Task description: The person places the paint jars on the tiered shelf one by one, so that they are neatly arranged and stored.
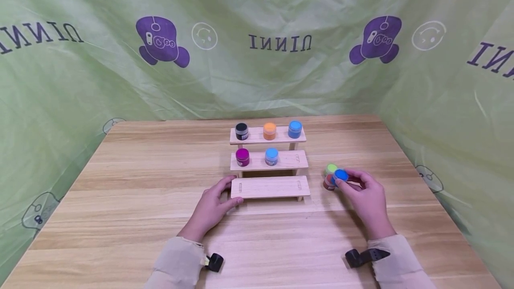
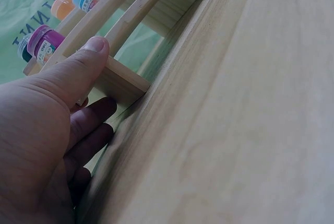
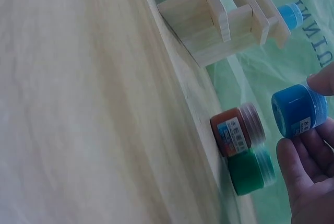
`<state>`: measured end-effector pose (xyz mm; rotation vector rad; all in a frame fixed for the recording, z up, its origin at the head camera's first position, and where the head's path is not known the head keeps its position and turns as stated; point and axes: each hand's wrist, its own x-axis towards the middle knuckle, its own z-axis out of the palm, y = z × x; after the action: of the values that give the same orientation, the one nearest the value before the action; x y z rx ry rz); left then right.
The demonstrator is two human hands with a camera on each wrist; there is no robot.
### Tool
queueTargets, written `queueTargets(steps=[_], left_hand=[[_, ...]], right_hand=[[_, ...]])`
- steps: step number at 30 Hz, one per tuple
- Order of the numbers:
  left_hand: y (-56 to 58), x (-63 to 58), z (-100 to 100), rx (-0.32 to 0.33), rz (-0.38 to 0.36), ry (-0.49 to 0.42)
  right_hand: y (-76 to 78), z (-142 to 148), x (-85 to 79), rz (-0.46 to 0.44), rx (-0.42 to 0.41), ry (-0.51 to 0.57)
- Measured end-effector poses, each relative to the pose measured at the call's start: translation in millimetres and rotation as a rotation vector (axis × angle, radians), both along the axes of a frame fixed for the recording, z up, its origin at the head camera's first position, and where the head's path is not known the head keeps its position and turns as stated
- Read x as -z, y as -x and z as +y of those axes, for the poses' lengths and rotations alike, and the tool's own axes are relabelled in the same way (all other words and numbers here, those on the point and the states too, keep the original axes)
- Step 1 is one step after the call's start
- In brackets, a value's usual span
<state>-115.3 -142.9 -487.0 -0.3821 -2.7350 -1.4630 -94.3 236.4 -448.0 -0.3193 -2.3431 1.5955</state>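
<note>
A three-step wooden display stand (image 1: 271, 187) sits mid-table. My left hand (image 1: 211, 208) grips the left end of its lowest step; in the left wrist view the thumb (image 2: 88, 59) presses on the step's corner. To the stand's right, my right hand (image 1: 366, 193) pinches a dark blue paint jar (image 3: 295, 112) between thumb and fingers, raised off the table. Just beside it, a reddish-brown paint jar (image 3: 229, 132) and a green paint jar (image 3: 248, 171) stand close together on the tabletop.
On the top step are a black jar (image 1: 242, 131), an orange jar (image 1: 270, 131) and a blue jar (image 1: 295, 130). The middle step bears a magenta jar (image 1: 242, 157) and a light blue jar (image 1: 271, 157). Green printed cloth (image 1: 257, 84) hangs behind the wooden table (image 1: 160, 159).
</note>
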Motion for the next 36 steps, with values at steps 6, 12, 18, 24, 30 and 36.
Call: queueTargets(steps=[6, 12, 18, 24, 30, 36], left_hand=[[0.7, 1.1, -1, 0.001, 0.003, -0.006], [0.8, 1.5, -1, 0.001, 0.003, -0.008], [0.5, 0.9, 0, 0.002, 0.008, -0.001], [0.2, 0.1, 1, 0.001, 0.003, -0.004], [1.0, 0.9, 0, -0.001, 0.013, 0.001], [1.3, 2.2, 0, 0.0, 0.009, 0.003]], right_hand=[[3.5, -5, -2.0, -0.007, -0.03, -0.015], [7.8, -11, -6.0, 0.003, -0.062, -0.013], [11.5, -19, -12.9, 0.013, -0.096, 0.044], [13.7, -27, -19.7, 0.016, -0.115, 0.043], [18.2, -33, -22.5, 0.026, -0.136, 0.041], [25.0, -36, -22.4, 0.044, -0.167, 0.038]])
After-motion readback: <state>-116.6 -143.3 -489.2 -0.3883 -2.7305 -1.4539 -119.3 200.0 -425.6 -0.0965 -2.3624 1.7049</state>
